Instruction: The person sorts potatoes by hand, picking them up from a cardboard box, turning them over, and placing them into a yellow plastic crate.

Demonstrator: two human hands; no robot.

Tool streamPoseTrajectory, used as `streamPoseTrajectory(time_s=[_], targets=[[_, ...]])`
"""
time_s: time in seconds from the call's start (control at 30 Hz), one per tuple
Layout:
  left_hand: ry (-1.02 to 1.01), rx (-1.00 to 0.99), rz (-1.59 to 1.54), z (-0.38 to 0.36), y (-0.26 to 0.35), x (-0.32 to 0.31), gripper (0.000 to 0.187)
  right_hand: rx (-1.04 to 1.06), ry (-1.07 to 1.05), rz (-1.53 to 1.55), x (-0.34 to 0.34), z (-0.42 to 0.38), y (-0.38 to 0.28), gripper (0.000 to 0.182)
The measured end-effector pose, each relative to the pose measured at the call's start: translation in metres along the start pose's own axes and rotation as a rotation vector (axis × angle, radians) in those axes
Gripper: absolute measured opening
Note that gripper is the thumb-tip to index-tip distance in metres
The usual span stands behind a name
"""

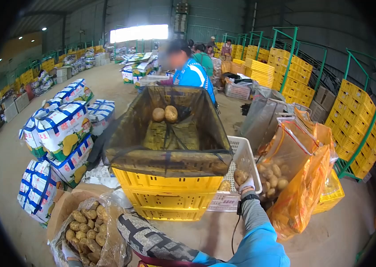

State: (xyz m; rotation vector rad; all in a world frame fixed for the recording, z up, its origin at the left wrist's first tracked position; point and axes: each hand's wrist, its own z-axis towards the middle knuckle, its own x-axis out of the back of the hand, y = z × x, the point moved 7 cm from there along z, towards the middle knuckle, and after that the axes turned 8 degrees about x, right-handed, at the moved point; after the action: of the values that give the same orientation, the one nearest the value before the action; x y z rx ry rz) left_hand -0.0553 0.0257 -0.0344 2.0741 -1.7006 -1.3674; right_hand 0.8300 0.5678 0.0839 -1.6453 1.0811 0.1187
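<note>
At left, one open plastic bag (118,208) inside one cardboard box (59,212) held potatoes (85,228) too numerous to count; the left sleeve (154,236) reached its edge, but the left hand was hidden, its fingers impossible to judge. Centrally, stacked yellow crates (165,184) apparently raised one dark-lined tub (165,163) of two potatoes to working height. Rightward, beside one white basket (243,152), the right hand's (247,184) fingers grasped one potato (240,176). One orange bag (301,191) stood nearby.
</note>
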Motion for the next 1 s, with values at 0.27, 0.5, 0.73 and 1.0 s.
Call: streamPoseTrajectory(time_s=[0.27, 0.5, 0.73, 1.0], targets=[[-0.297, -0.114, 0.155, -0.080, 0.008, -0.040, 0.043, 0.518, -0.185, -0.361, -0.021, 0.038, -0.064, 0.033], [-0.325, -0.490, 0.402, -0.151, 0.050, -0.069, 0.037, 0.659, -0.855, -0.103, -0.256, -0.215, -0.191, 0.037], [0.051, -0.402, -0.054, -0.181, 0.075, -0.047, 0.019, 0.550, -1.698, -0.739, -0.345, -0.514, 0.096, 0.027], [0.013, -0.635, 0.044, -0.184, 0.095, -0.055, 0.034, 0.004, -2.447, -1.468, -0.234, -0.622, 0.525, 0.066]])
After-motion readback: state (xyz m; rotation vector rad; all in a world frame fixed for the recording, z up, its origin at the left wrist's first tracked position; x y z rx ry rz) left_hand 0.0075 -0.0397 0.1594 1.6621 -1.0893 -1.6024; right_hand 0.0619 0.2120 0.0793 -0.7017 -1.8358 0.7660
